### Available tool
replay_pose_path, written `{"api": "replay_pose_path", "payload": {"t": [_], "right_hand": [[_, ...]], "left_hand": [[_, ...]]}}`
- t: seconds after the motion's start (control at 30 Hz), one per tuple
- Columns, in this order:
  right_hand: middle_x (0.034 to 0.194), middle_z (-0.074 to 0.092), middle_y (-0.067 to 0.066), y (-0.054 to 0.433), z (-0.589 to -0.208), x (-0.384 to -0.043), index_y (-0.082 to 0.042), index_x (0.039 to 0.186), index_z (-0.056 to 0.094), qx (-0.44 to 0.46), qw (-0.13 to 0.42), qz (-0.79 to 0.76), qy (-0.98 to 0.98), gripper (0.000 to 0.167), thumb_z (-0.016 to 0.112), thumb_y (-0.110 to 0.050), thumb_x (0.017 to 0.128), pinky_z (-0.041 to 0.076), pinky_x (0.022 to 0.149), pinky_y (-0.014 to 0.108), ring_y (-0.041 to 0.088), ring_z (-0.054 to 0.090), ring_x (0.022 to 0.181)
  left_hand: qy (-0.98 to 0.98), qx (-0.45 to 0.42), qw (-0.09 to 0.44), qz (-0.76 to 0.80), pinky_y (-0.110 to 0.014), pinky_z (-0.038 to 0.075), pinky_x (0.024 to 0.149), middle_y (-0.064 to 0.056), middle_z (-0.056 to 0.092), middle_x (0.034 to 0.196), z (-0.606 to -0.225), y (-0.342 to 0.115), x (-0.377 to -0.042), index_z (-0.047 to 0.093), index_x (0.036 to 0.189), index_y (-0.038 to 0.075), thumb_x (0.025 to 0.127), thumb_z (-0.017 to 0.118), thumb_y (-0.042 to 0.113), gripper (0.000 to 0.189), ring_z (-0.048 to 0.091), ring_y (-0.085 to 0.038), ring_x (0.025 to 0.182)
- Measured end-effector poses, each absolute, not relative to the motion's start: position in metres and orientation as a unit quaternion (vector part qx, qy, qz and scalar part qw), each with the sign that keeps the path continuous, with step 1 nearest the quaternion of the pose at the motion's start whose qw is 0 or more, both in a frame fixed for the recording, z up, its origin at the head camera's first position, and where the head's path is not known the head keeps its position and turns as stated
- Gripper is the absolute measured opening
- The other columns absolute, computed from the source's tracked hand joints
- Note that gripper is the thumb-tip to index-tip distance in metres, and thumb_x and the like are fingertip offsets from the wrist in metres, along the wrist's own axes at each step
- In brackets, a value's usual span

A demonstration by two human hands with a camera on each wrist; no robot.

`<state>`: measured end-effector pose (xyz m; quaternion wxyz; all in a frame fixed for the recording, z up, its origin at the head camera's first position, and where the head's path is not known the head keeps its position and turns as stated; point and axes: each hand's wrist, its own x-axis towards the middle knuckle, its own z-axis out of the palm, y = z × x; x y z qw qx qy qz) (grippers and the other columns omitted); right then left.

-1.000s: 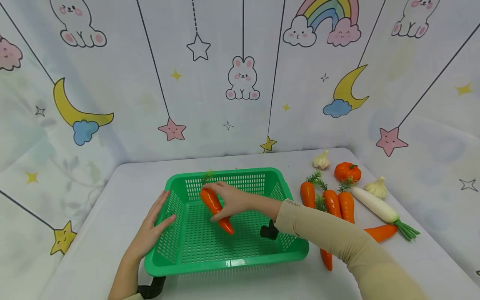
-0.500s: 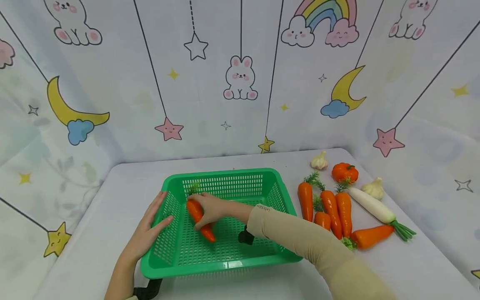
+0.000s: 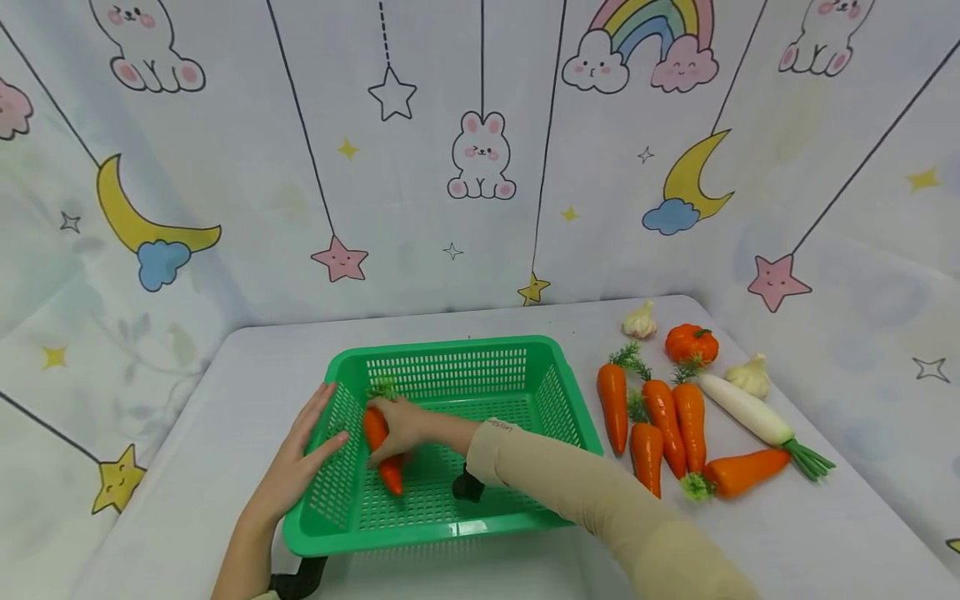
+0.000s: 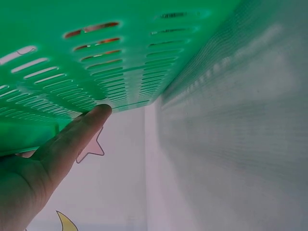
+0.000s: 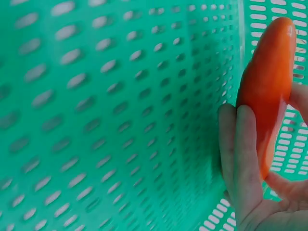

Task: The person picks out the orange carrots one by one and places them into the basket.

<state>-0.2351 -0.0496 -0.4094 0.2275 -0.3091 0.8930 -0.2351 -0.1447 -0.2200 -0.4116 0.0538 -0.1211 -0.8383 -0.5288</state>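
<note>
A green plastic basket [image 3: 465, 527] with slotted walls stands on the table in the head view. Inside it, near the left wall, my right hand [image 3: 405, 429] holds an orange carrot [image 3: 392, 477] with a green leafy top. The right wrist view shows my fingers [image 5: 246, 144] on one side of the carrot [image 5: 269, 82] and the thumb on the other, close to the slotted basket floor. My left hand [image 3: 296, 471] rests along the basket's left rim, fingers extended and thumb over the inside. From the left wrist, my hand [image 4: 62, 149] touches the wall's outer side.
Right of the basket lie several carrots [image 3: 663, 425], a white radish [image 3: 750, 412], a small orange pumpkin [image 3: 692, 344] and two garlic bulbs [image 3: 640, 321]. A patterned cloth [image 3: 420, 208] hangs behind the white table [image 3: 277, 358]. My right sleeve [image 3: 585, 492] crosses the basket's front right corner.
My right hand has carried the carrot leftward and down toward the basket's left wall. Its sleeve has uncovered more of the carrots on the right. The left hand has stayed at the rim.
</note>
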Motion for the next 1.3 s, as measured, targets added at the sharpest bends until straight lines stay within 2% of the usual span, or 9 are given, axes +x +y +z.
{"api": "replay_pose_path", "payload": {"t": [0.37, 0.53, 0.77, 0.83, 0.93, 1.07, 1.23, 1.3], "right_hand": [[0.128, 0.034, 0.014, -0.057, -0.407, -0.223, -0.019, 0.143, 0.025, -0.256, 0.265, -0.280, 0.886, 0.090, 0.079, -0.028, 0.071, 0.050, 0.051, 0.021, 0.017, 0.051, 0.086], [0.136, 0.024, 0.018, -0.054, -0.403, -0.223, -0.021, 0.144, 0.024, -0.245, 0.306, -0.326, 0.860, 0.092, 0.079, -0.019, 0.071, 0.053, 0.052, 0.028, 0.020, 0.055, 0.079], [0.143, 0.016, 0.018, -0.046, -0.391, -0.226, -0.022, 0.145, 0.022, -0.259, 0.314, -0.317, 0.857, 0.091, 0.078, -0.024, 0.073, 0.054, 0.055, 0.028, 0.028, 0.052, 0.102], [0.144, 0.015, 0.017, -0.042, -0.386, -0.227, -0.022, 0.145, 0.021, -0.266, 0.317, -0.295, 0.861, 0.091, 0.077, -0.028, 0.074, 0.053, 0.055, 0.026, 0.028, 0.051, 0.104], [0.146, 0.011, 0.017, -0.035, -0.379, -0.226, -0.022, 0.146, 0.018, -0.276, 0.329, -0.283, 0.858, 0.091, 0.075, -0.031, 0.076, 0.053, 0.056, 0.027, 0.029, 0.056, 0.097], [0.147, 0.009, 0.017, -0.023, -0.368, -0.226, -0.024, 0.147, 0.016, -0.287, 0.335, -0.282, 0.852, 0.091, 0.074, -0.031, 0.077, 0.054, 0.058, 0.032, 0.025, 0.061, 0.074], [0.146, 0.013, 0.017, -0.006, -0.354, -0.224, -0.025, 0.147, 0.016, -0.312, 0.324, -0.265, 0.853, 0.091, 0.074, -0.032, 0.077, 0.054, 0.058, 0.033, 0.028, 0.062, 0.076], [0.147, 0.014, 0.017, 0.003, -0.350, -0.224, -0.025, 0.147, 0.016, -0.324, 0.319, -0.262, 0.851, 0.091, 0.074, -0.033, 0.077, 0.054, 0.061, 0.031, 0.031, 0.062, 0.087]], "left_hand": [[-0.837, -0.129, 0.056, -0.529, -0.074, 0.014, 0.090, -0.011, 0.004, 0.152, -0.413, -0.220, -0.145, 0.018, 0.148, 0.017, 0.093, 0.053, 0.015, 0.065, 0.004, -0.039, 0.135], [-0.839, -0.122, 0.053, -0.527, -0.074, 0.016, 0.089, -0.010, 0.004, 0.152, -0.414, -0.221, -0.146, 0.017, 0.148, 0.019, 0.093, 0.052, 0.018, 0.064, 0.005, -0.040, 0.135], [-0.844, -0.115, 0.050, -0.522, -0.075, 0.018, 0.087, -0.010, 0.004, 0.153, -0.415, -0.222, -0.146, 0.016, 0.148, 0.021, 0.093, 0.052, 0.018, 0.065, 0.006, -0.040, 0.135], [-0.844, -0.113, 0.048, -0.522, -0.075, 0.017, 0.087, -0.009, 0.003, 0.153, -0.415, -0.222, -0.146, 0.016, 0.148, 0.021, 0.093, 0.051, 0.018, 0.065, 0.006, -0.041, 0.135], [-0.844, -0.112, 0.045, -0.522, -0.076, 0.016, 0.087, -0.009, 0.003, 0.153, -0.414, -0.222, -0.145, 0.017, 0.148, 0.020, 0.094, 0.051, 0.019, 0.064, 0.005, -0.041, 0.135], [-0.843, -0.111, 0.044, -0.525, -0.075, 0.018, 0.087, -0.009, 0.003, 0.153, -0.413, -0.220, -0.144, 0.017, 0.148, 0.020, 0.094, 0.051, 0.018, 0.064, 0.006, -0.042, 0.135], [-0.840, -0.109, 0.046, -0.530, -0.075, 0.019, 0.087, -0.010, 0.003, 0.152, -0.413, -0.220, -0.144, 0.017, 0.148, 0.019, 0.093, 0.052, 0.018, 0.065, 0.007, -0.042, 0.134], [-0.838, -0.109, 0.048, -0.532, -0.075, 0.018, 0.087, -0.011, 0.003, 0.152, -0.413, -0.220, -0.144, 0.018, 0.148, 0.019, 0.092, 0.053, 0.018, 0.065, 0.006, -0.041, 0.135]]}}
